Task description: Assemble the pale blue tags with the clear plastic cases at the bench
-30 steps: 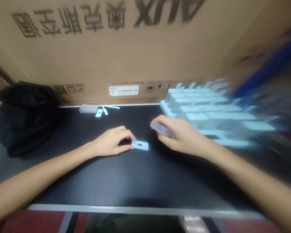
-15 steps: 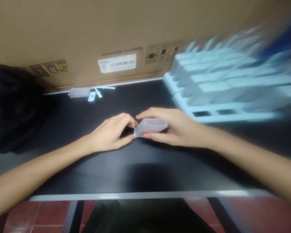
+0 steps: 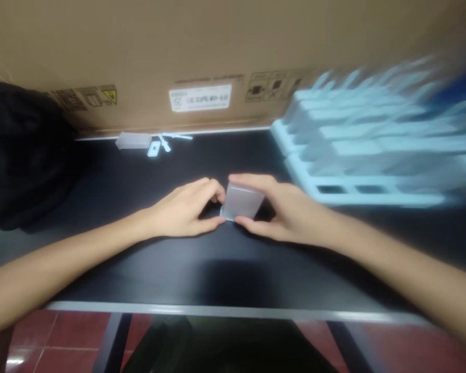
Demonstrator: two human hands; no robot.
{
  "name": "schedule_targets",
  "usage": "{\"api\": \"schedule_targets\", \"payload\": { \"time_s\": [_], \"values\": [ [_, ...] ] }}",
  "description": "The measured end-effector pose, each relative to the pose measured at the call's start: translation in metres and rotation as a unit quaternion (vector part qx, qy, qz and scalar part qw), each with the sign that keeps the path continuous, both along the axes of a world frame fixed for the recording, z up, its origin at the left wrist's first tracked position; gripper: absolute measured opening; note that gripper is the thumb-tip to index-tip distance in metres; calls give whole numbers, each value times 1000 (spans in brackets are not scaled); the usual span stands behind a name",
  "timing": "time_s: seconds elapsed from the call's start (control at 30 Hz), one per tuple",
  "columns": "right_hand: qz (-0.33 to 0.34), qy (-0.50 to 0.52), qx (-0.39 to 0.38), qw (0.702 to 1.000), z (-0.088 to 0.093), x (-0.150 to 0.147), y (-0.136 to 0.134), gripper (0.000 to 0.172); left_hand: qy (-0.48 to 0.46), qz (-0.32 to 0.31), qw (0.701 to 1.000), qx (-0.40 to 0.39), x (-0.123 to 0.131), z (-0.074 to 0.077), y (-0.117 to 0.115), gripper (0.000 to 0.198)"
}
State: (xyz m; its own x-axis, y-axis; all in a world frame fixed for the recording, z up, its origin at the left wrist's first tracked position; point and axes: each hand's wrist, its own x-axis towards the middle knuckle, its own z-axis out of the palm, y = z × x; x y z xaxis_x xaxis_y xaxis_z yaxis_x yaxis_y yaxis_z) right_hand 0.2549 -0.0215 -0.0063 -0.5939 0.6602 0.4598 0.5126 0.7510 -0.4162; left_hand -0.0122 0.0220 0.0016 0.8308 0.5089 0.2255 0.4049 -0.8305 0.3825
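Observation:
A small translucent plastic box (image 3: pixel 243 201) is gripped between the thumb and fingers of my right hand (image 3: pixel 281 210), tilted above the black table. At its left end, my left hand (image 3: pixel 188 208) pinches a thin pale blue cap (image 3: pixel 227 213) between thumb and curled index finger. The cap lies against the box's edge; whether it is fully seated I cannot tell. Another translucent box (image 3: pixel 134 140) rests at the table's back edge, beside a pale blue square piece with a hole (image 3: pixel 154 149) and several thin pale blue sticks (image 3: pixel 164 143).
A pale blue rack (image 3: pixel 330 197) with several grey boxes and upright sticks stands on the right, blurred. Behind the table (image 3: pixel 159 280) rises a large cardboard box (image 3: pixel 202 41). Black cloth or a bag (image 3: pixel 27 155) sits at the left.
My right hand has turned the box from lying nearly level to a steeper tilt, its broad face now toward me. My left fingers stay at its left end. The view has shifted slightly.

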Motion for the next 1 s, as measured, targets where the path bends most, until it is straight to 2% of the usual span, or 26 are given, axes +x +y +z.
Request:
{"api": "schedule_targets", "payload": {
  "time_s": [0.13, 0.27, 0.57, 0.67, 0.73, 0.8, 0.87, 0.93, 1.0],
  "values": [
    [19, 18, 36, 999, -3, -2, 3, 58, -24, -4, 1000, -20, -2, -2, 2, 29],
    [24, 41, 60, 997, -7, -5, 2, 62, -34, -4, 999, -32, -2, -2, 3, 28],
    [-7, -18, 33, 999, -7, -5, -7, 69, -4, -12, 1000, -14, 0, 1, 1, 23],
    [6, -21, 12, 1000, -6, -5, -7, 72, -2, -24, 1000, -10, 0, 2, 2, 24],
    [12, -19, 4, 1000, -4, -4, -7, 74, 4, -48, 999, -4, -3, 4, 7, 25],
    [6, -26, -1, 1000, -3, -4, -7, 74, 23, -53, 998, 38, -9, 7, 17, 24],
    [0, -39, -3, 999, 0, -3, -7, 72, 52, 9, 991, 125, -19, 10, 33, 23],
    [1, -49, 1, 999, 3, -3, -8, 70, 71, 134, 965, 215, -34, 10, 51, 23],
    [8, -54, 9, 998, 5, -3, -8, 70, 74, 237, 933, 261, -50, 9, 68, 27]
  ]
}}
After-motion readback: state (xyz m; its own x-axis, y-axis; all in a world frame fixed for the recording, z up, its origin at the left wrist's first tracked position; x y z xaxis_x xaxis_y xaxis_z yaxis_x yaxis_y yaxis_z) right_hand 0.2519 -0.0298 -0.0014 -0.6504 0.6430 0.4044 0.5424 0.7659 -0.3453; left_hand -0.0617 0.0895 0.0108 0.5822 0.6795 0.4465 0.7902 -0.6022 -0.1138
